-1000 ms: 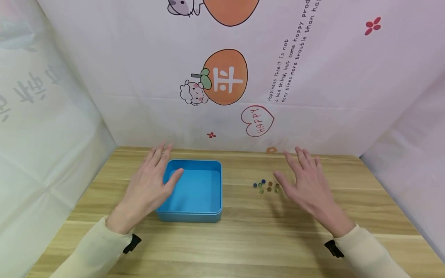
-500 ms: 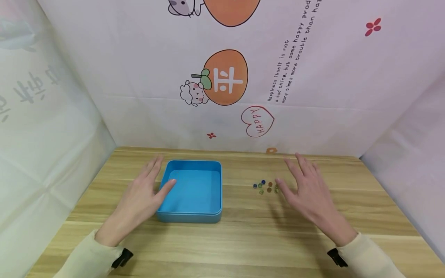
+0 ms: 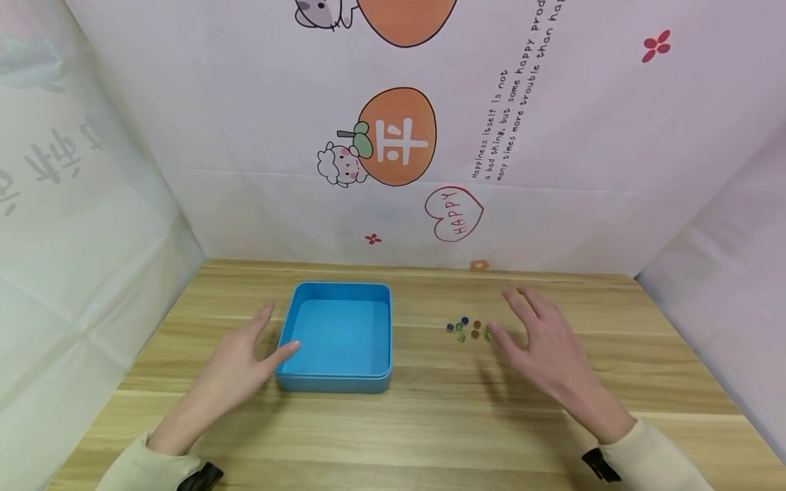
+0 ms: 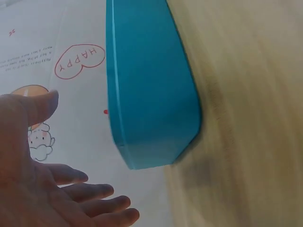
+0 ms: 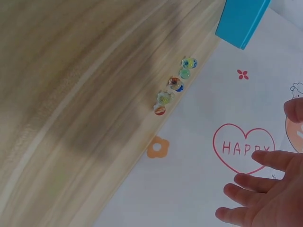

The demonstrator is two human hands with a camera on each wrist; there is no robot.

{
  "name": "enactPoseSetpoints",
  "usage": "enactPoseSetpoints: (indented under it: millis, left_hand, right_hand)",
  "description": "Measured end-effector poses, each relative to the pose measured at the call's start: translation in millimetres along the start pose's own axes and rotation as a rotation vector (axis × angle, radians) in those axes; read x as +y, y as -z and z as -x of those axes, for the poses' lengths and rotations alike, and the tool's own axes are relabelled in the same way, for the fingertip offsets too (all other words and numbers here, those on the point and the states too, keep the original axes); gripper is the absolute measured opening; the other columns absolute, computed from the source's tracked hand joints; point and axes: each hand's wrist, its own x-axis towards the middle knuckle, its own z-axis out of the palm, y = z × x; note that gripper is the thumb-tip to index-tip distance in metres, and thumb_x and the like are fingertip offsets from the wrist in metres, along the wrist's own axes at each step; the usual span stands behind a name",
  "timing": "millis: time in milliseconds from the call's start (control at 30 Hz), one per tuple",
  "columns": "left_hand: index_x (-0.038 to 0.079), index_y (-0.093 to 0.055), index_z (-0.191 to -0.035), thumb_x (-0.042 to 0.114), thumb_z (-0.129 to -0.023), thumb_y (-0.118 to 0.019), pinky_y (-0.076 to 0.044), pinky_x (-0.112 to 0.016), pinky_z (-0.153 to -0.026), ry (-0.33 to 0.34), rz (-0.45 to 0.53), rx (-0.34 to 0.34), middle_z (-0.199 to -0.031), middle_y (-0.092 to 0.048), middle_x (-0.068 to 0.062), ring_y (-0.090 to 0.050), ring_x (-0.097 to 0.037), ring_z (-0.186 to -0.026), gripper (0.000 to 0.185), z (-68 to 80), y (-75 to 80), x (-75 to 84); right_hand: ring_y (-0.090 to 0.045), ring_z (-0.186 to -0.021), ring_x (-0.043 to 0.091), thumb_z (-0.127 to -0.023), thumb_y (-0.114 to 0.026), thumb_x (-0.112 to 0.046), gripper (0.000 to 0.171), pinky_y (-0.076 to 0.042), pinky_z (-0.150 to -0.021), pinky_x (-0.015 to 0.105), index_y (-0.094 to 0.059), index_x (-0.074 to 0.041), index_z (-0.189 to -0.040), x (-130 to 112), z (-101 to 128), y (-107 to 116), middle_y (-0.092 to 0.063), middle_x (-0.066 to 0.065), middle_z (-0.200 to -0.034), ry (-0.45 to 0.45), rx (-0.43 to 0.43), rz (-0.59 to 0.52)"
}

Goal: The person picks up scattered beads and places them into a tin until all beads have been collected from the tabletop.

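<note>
Several small glass marbles (image 3: 464, 320), blue, green and amber, lie in a loose cluster on the wooden table, right of a blue box (image 3: 344, 337). In the right wrist view the marbles (image 5: 175, 84) show coloured swirls. My left hand (image 3: 230, 372) hovers with spread fingers by the box's left side, its thumb overlapping the near-left rim in the head view. Nothing is in that hand (image 4: 61, 194) in the left wrist view. My right hand (image 3: 552, 348), also holding nothing, is raised just right of the marbles, its thumb tip overlapping the cluster's edge.
A white printed cloth (image 3: 276, 211) hangs behind the table (image 3: 430, 436), with more cloth along the left (image 3: 92, 273) and right sides. The box is lidless, with low upright walls.
My left hand has drawn back toward me and to the left, away from the box's interior. The right hand has pulled back slightly. The box and marbles stay put.
</note>
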Motion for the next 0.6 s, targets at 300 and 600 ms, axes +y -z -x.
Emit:
enactPoseSetpoints:
  millis: [300,600]
  left_hand:
    - [-0.005,-0.029,-0.163,0.058,-0.094,-0.076,-0.056,-0.064,-0.097,0.043,-0.01,-0.031,-0.157,-0.04,-0.034,-0.06,-0.053,-0.123,0.105,11.0,-13.1,-3.9]
    - [-0.012,-0.032,-0.159,0.047,-0.085,-0.089,-0.061,-0.06,-0.086,0.087,0.045,-0.028,-0.151,-0.045,-0.038,-0.062,-0.054,-0.117,0.111,15.3,-23.2,-6.1]
  right_hand:
    - [-0.043,-0.14,0.053,-0.106,-0.06,-0.048,0.068,-0.046,-0.094,0.079,-0.05,-0.003,-0.156,-3,5,2,-0.043,0.027,-0.158,-0.099,-0.089,-0.054]
    - [-0.049,-0.136,0.049,-0.105,-0.066,-0.039,0.053,-0.044,-0.104,0.073,-0.065,0.0,-0.14,-6,6,0,-0.055,0.025,-0.147,-0.151,-0.082,-0.216]
